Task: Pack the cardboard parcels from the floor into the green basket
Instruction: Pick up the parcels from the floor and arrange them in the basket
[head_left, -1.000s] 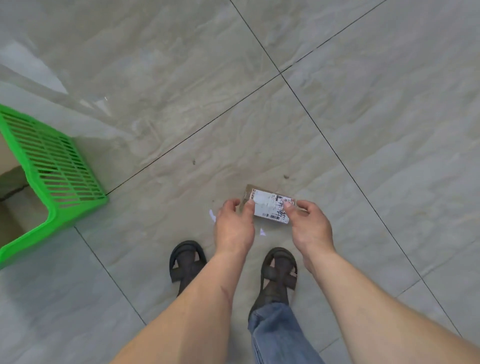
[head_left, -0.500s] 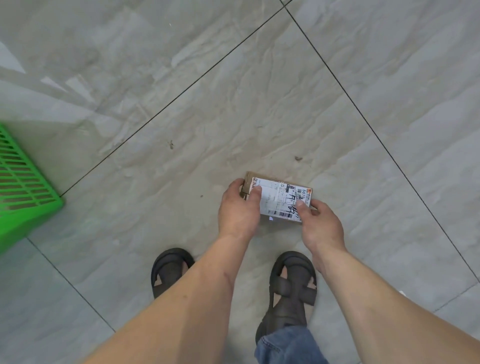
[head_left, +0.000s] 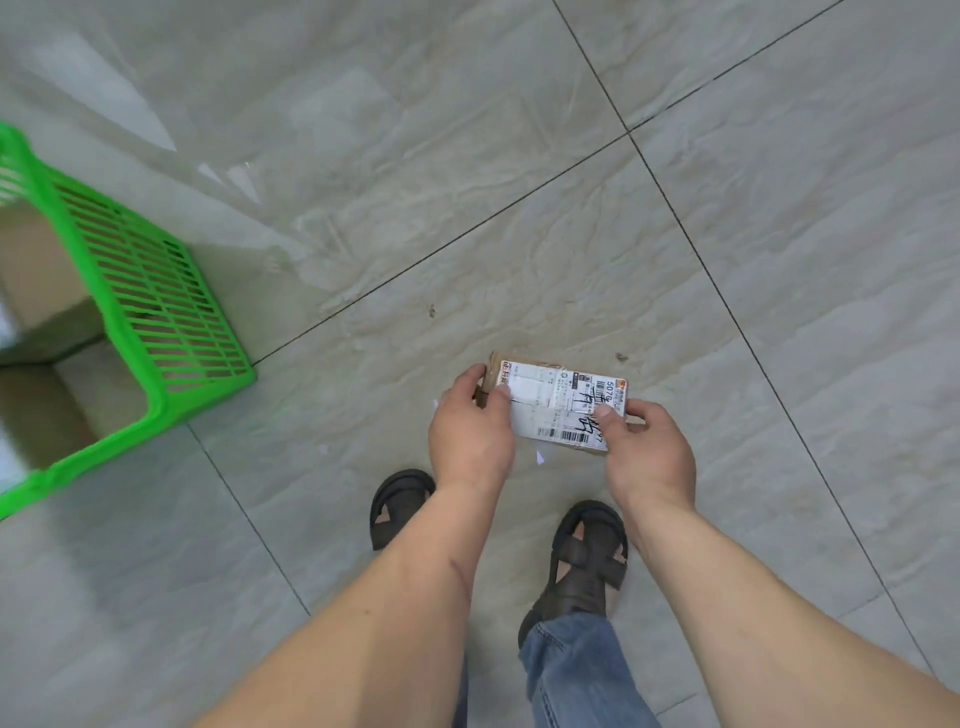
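- A small cardboard parcel (head_left: 558, 408) is held between both hands above the tiled floor (head_left: 727, 260), near the middle of the view and slightly right of centre.
- The parcel's upper face is covered by a white shipping label (head_left: 566, 410) with barcodes, printed text and dark handwritten marks.
- The left hand (head_left: 470, 431) is closed on the parcel's left end, with the thumb laid on the label and the other fingers wrapped round the brown cardboard edge.
- The right hand (head_left: 647, 457) is closed on the parcel's near right corner, with the thumb pressed on the label and the fingers curled under the right edge.
- The parcel is kept roughly flat, its long side running left to right and its right end tilted slightly nearer.
- The green basket (head_left: 150, 306) is seen at the left edge, well apart from the parcel, with slatted plastic walls and its open top facing the camera.
- Brown cardboard boxes (head_left: 47, 322) are seen inside the basket, partly blurred.
- Two dark sandals (head_left: 584, 564) are seen on the floor below the hands, the left one just beside the left forearm.
- A blue denim trouser leg (head_left: 576, 670) is seen above the right sandal, between the two bare forearms.
- Small white scraps (head_left: 540, 457) are scattered on the floor near the feet.
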